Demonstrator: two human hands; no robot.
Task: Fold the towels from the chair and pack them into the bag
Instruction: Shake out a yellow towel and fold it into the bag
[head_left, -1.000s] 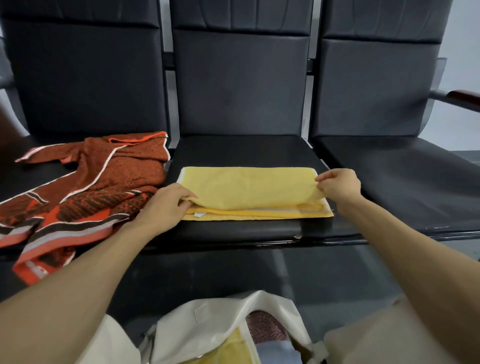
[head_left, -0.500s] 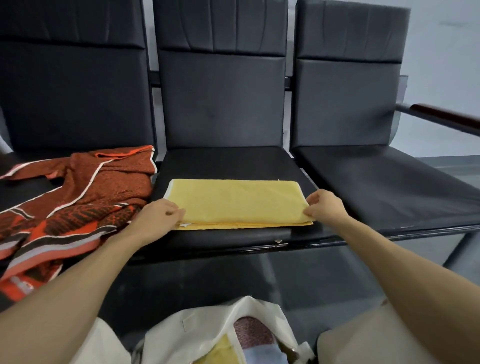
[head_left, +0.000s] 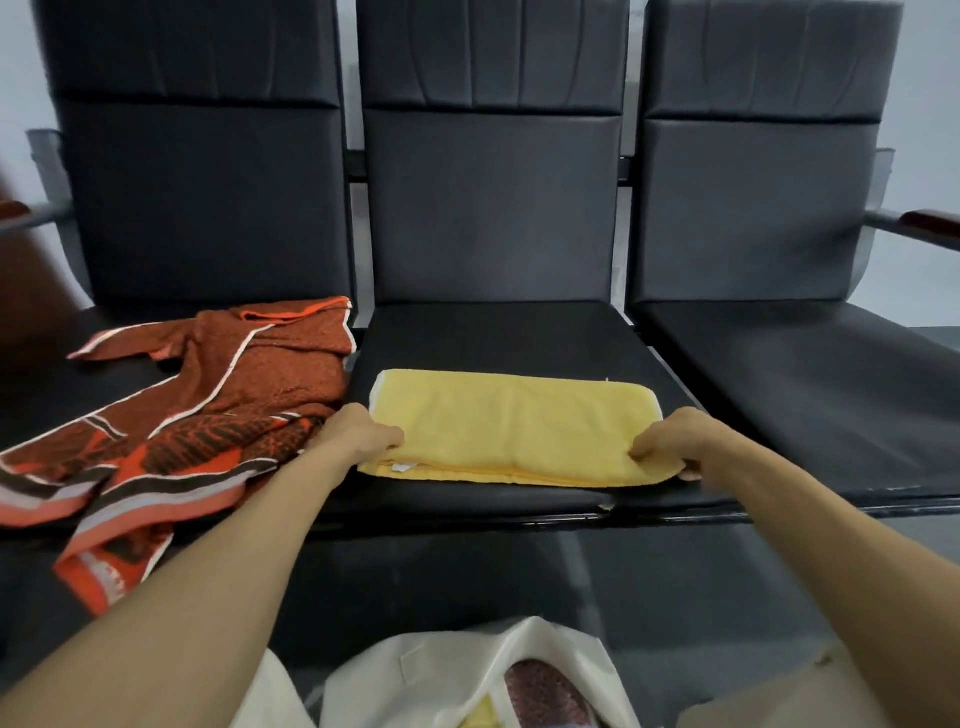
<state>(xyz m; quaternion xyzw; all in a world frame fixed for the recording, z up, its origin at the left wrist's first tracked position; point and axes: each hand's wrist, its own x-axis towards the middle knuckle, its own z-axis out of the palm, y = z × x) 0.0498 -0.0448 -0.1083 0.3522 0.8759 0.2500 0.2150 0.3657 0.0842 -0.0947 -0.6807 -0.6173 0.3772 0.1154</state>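
Currently, a folded yellow towel (head_left: 514, 421) is seen lying flat on the middle seat (head_left: 493, 332) of a row of three dark padded chairs. It is set toward the front edge of the cushion, with its long sides running left to right. Several layers are visible along its near edge, and a small white tag (head_left: 401, 467) is noted at the near left corner. The left hand (head_left: 358, 436) is placed on that near left corner, fingers curled over the top layer and closed on the cloth. The right hand (head_left: 670, 441) is closed on the near right corner in like manner; a fingertip (head_left: 691, 475) is seen beneath the towel's edge, so the cloth is pinched there. Both forearms are extended from the bottom of the view. An orange patterned towel (head_left: 218, 410) is spread unfolded and rumpled on the left seat (head_left: 62, 395), one end draped over the seat's front edge. Its right edge lies just beside the left hand; whether the two are touching cannot be told. A dark red armrest (head_left: 930, 226) is noted at the far side of the right seat (head_left: 810, 374). A white bag (head_left: 457, 670) is seen open at the bottom of the view, below the seats' front edge. A reddish speckled cloth (head_left: 545, 696) and a bit of yellow cloth (head_left: 483, 714) are seen inside it.
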